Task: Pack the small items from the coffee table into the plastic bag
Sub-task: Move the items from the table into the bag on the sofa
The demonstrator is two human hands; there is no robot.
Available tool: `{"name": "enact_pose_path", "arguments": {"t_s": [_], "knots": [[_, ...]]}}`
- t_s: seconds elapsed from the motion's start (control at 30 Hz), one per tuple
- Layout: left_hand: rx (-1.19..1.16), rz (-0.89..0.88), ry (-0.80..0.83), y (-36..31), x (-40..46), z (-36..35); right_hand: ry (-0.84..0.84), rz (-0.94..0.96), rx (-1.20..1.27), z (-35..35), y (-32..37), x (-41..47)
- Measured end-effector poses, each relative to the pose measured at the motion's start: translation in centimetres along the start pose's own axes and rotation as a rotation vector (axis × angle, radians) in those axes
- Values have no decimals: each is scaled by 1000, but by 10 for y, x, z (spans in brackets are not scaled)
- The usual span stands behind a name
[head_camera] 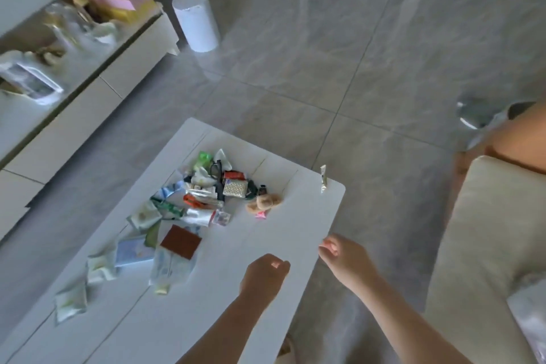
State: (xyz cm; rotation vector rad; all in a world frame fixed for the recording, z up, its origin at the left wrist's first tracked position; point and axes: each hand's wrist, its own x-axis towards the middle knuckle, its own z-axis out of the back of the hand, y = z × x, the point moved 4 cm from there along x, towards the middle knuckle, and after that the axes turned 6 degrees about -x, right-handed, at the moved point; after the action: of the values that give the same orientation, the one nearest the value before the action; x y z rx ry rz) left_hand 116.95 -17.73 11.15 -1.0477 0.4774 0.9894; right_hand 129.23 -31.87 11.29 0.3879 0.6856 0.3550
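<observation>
On the white table (280,233), towards its far half, the small items (204,201) are heaped in a loose pile — crinkled sachets, foil and paper packets, a dotted pouch (235,188), a flat brown card (180,242) and a tan, soft-looking lump (263,203). A few pale packets (71,301) trail towards the near left edge, and one slim sachet (323,178) lies alone by the far right corner. No plastic bag can be made out, so packing is judged not yet begun; the next move seems to call for the bag to be found and opened before anything is picked up. Both hands are held above the near right corner — the left hand (264,275) curled into a fist with nothing in it, the right hand (342,257) just past the edge, its fingers bent loosely, apparently empty. The thin wrappers would likely crumple under a pinch. Beyond lie glossy grey floor tiles (339,47), a white cylinder (196,21) and a cream sofa (484,239).
</observation>
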Motion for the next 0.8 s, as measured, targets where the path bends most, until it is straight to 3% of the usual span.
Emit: {"name": "enact_pose_path", "arguments": {"t_s": [0.37,0.6,0.8], "knots": [[-105,76,-91,-1,106,23,50,-81,-42,0,-6,134],[22,-42,-269,-23,191,13,37,-196,-146,-10,-40,225],[191,-27,-337,-10,237,0,-62,-229,-155,-35,-42,279]]}}
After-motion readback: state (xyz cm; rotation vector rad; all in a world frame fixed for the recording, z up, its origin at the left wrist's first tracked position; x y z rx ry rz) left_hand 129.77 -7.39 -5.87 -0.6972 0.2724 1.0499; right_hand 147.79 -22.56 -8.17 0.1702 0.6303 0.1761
